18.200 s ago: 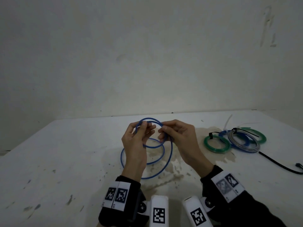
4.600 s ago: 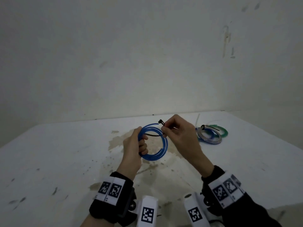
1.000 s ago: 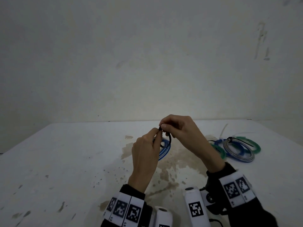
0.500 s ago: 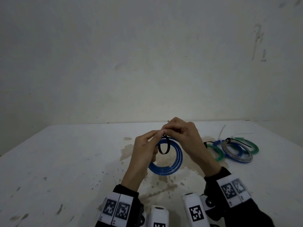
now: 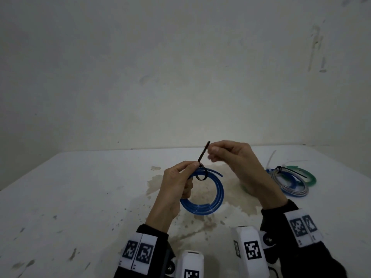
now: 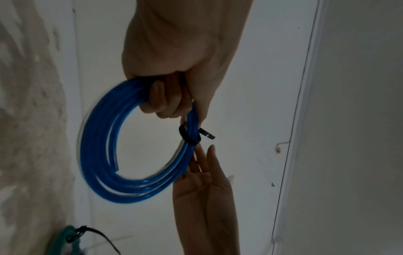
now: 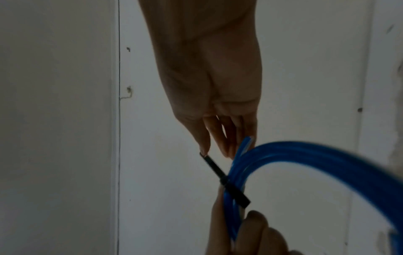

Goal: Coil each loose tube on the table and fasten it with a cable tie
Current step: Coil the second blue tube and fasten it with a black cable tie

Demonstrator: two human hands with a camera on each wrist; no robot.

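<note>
The left hand holds the blue tube coil tight. The right hand pinches the black cable tie looped around the coil.

One blue tube coil in hand, one black cable tie looped round it. Three finished coils on the table: one green, one grey, one blue. One loose white tie. Two hands.
</note>
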